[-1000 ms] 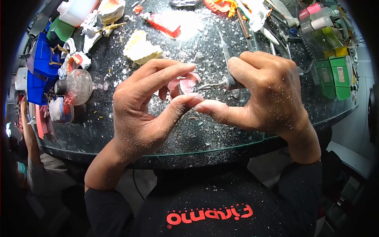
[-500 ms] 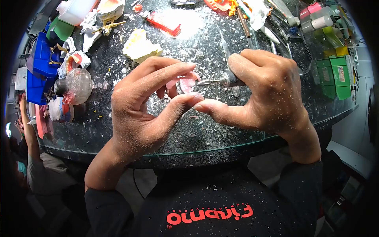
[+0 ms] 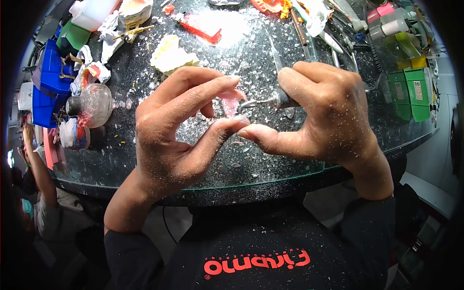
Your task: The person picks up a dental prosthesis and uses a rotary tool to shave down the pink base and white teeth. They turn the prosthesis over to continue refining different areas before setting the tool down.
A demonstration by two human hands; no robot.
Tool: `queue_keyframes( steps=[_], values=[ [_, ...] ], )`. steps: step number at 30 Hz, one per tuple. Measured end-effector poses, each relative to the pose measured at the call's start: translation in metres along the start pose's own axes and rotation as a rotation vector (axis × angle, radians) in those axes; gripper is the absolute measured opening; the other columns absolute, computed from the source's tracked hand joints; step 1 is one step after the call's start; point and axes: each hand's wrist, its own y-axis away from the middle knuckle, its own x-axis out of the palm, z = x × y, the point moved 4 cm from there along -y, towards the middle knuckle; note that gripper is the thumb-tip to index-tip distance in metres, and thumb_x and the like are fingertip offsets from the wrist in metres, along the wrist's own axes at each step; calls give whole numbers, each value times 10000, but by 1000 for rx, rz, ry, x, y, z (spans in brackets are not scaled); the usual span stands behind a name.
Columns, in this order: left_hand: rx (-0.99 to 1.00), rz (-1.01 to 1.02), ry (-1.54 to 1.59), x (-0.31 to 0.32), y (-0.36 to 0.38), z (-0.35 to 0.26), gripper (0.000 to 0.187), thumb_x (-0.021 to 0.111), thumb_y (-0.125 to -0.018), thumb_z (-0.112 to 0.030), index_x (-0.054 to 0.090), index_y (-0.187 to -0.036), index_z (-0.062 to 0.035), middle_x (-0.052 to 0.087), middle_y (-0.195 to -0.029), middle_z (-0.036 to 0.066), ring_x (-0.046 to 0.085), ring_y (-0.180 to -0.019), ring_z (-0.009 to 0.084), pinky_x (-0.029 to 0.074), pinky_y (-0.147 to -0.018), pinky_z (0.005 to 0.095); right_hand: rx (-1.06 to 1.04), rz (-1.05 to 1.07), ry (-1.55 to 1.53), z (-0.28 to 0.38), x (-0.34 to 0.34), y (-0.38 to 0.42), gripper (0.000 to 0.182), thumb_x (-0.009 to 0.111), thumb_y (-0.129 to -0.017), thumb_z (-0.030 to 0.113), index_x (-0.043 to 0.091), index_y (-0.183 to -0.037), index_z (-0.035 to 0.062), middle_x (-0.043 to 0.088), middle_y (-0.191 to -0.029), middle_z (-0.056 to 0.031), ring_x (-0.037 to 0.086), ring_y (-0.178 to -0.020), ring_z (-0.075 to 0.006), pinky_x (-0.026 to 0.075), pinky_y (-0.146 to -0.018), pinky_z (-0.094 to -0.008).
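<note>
Bracing thumb to thumb, likely for steadiness, inside the tabletop's [image 3: 113, 166] near edge, left hand [image 3: 166, 133] pinches the pink piece [image 3: 229, 103], right hand [image 3: 333, 111] grips the drill [image 3: 284, 99]!

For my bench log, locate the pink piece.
In the head view, the pink piece is near centre, in the left hand, just left of the metal tool tip.

Sole view, head-worn: positioned close above the near edge of the table [image 3: 107, 163], facing forward and down.
</note>
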Motion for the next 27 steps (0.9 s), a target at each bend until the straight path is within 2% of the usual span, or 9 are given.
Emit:
queue_keyframes(
  steps=[12,27],
  values=[
    [53,-2,-73,0,-2,-3,398,728,-786,-32,672,-1176,29,638,-1086,145,596,-870,143,453,-692,242,-12,4,11,0,0,0,640,833,-642,601,509,-620,49,408,-547,-25,447,-438,-155,358,-398,-316],
    [71,40,-91,1,-2,-2,371,746,-784,-46,687,-1144,25,641,-1055,149,602,-845,154,480,-678,255,44,71,4,-4,1,1,641,840,-612,594,547,-676,27,447,-571,-48,481,-453,-180,397,-418,-327]
  ],
)
